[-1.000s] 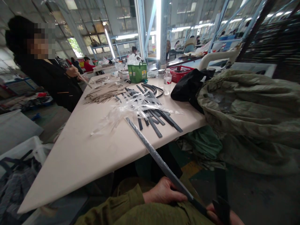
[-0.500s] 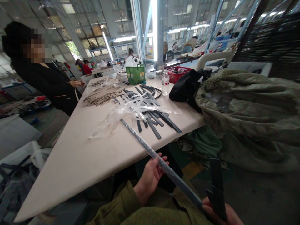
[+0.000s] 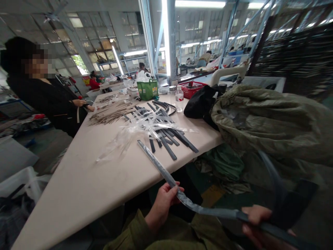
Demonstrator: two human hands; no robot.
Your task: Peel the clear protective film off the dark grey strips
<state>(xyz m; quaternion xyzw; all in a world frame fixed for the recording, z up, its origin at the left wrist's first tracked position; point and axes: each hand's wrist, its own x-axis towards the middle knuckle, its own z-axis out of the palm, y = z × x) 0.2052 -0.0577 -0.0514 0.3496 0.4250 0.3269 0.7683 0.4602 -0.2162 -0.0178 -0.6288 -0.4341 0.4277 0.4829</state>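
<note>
My left hand pinches a long clear plastic sleeve that reaches from the table edge down toward my lap. My right hand at the lower right grips a long dark strip, which comes out of the sleeve's near end and looks blurred by motion. A pile of similar dark strips mixed with empty clear sleeves lies on the cream table ahead of me.
A person in black stands at the table's left, hands near a heap of tan strips. A green bag, a bottle and a red basket stand at the far end. A big olive sack fills the right.
My right hand has moved right and up, drawing the dark strip out of the sleeve, which now sags. My left hand came up off my lap and holds the sleeve.
</note>
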